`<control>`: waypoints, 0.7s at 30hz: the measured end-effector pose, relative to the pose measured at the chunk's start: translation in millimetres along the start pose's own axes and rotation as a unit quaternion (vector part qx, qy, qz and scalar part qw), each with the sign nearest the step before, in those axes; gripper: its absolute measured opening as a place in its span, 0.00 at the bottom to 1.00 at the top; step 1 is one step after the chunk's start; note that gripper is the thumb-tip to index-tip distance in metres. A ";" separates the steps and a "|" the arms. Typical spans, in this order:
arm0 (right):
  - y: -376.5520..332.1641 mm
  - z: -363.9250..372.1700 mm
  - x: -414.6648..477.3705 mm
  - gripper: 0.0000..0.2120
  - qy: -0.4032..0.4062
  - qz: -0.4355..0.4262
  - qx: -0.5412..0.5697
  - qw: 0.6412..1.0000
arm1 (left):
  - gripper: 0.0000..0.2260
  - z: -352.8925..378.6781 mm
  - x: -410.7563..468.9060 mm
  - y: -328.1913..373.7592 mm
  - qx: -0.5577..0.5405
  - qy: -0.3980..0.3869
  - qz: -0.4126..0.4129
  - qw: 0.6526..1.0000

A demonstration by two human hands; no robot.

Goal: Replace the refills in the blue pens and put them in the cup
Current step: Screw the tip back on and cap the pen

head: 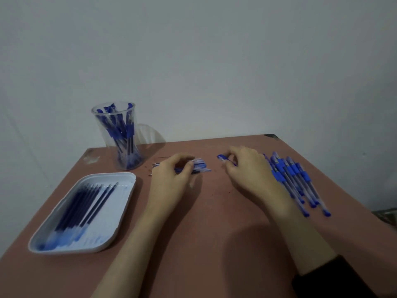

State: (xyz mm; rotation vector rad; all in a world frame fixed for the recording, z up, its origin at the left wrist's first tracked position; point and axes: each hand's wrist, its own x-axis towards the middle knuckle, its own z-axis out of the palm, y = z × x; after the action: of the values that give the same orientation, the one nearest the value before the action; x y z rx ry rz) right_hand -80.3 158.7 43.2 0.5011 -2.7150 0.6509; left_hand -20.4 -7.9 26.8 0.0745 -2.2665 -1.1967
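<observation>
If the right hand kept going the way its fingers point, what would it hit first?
Probably the refills under the left hand: the right hand, pinching a blue pen piece, points left at them. Depth is unclear.

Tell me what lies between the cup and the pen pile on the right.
In the head view: the left hand gripping a bundle of refills, then the right hand pinching a blue pen piece.
</observation>
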 end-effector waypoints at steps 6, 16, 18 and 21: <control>-34.1 12.9 -12.8 0.12 -0.034 -0.124 0.039 0.991 | 0.08 -10.6 -4.3 -16.8 -0.044 -0.008 -0.031 0.999; -34.9 18.3 -15.4 0.11 -0.082 -0.156 0.082 0.981 | 0.08 -18.8 -11.2 -16.7 -0.126 -0.064 -0.053 0.989; -33.4 18.0 -15.3 0.11 -0.086 -0.153 0.078 0.981 | 0.07 -18.5 -10.8 -18.6 -0.126 -0.064 -0.051 0.989; -32.0 16.5 -14.9 0.12 -0.077 -0.150 0.060 0.984 | 0.07 -18.3 -9.8 -19.3 -0.142 -0.061 -0.058 0.986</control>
State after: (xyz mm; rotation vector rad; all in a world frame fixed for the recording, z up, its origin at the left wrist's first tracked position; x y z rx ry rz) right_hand -57.6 127.9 35.8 1.0056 -2.6687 0.7203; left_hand -6.9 -30.0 15.3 0.0245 -2.1942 -1.6136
